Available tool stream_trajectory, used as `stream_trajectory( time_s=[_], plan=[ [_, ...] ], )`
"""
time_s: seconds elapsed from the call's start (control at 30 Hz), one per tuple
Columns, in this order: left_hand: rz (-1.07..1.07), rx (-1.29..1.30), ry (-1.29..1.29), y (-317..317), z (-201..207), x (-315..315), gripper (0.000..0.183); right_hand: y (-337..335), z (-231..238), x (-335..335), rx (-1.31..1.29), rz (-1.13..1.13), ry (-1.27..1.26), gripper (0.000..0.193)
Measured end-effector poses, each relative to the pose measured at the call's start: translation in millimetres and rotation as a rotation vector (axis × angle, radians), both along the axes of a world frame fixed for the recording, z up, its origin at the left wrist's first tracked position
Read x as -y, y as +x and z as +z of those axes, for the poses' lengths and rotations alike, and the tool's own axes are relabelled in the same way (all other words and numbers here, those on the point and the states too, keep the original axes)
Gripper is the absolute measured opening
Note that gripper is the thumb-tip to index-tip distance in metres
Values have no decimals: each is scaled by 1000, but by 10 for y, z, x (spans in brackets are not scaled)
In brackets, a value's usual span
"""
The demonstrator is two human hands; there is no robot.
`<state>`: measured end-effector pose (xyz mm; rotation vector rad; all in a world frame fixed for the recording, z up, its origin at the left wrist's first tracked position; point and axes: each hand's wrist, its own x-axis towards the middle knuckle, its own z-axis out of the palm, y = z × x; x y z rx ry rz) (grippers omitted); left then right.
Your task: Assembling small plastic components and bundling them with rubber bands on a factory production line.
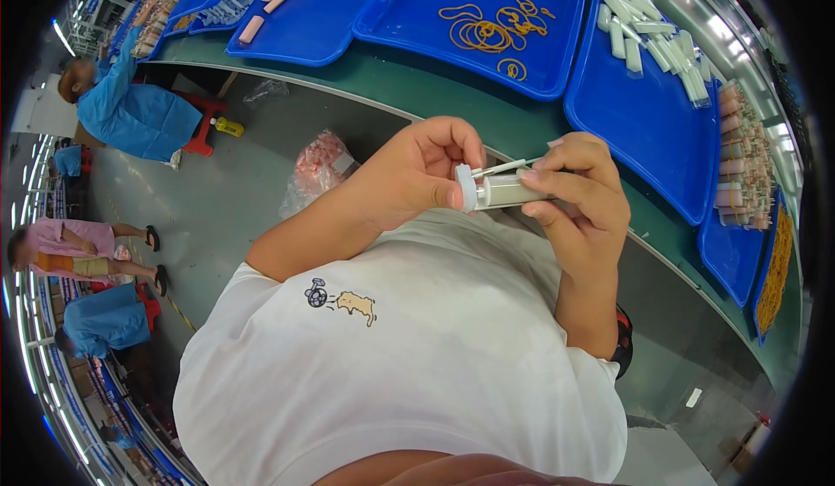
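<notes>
In front of my chest, both hands work on one small part with a white disc-shaped end cap (468, 187), a pale grey cylinder (511, 191) and a thin white rod (506, 167) alongside. My left hand (419, 173) is closed, with thumb and fingers pinching the cap end. My right hand (581, 192) is closed round the other end of the cylinder, its fingertips also at the rod. The cylinder lies close to the cap, a thin stem showing between them. My right fingers hide the cylinder's far end.
Beyond my hands runs a green workbench (391, 94). A blue tray (409, 38) there bears loose yellow rubber bands (487, 33). Another tray (626, 120) holds several white parts (661, 38). Pink-and-white parts (739, 160) stand in rows at right. A plastic bag of pink pieces (320, 168) lies below the bench.
</notes>
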<state>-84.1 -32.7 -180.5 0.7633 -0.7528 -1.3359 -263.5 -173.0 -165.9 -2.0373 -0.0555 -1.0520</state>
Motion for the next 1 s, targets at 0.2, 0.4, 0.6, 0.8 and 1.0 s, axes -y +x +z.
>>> stream_trajectory(
  time_s=[0.2, 0.4, 0.6, 0.8, 1.0],
  plan=[
    [-69, -127, -6, -16, 18, -19, 44, 59, 11, -55, 28, 16, 64, 29],
    [-31, -55, 19, 9, 44, -55, 45, 96, 13, -88, 19, 59, 48, 28],
    [59, 30, -18, 102, 33, -129, 45, 156, 173, -118, 11, -36, -150, 29],
    [109, -95, -19, 263, 22, -307, 40, 443, 545, -197, 1, -114, -578, 30],
    [487, -49, -116, 568, -39, -592, 32, 1377, 976, 7, -119, 158, -525, 26]
  ],
)
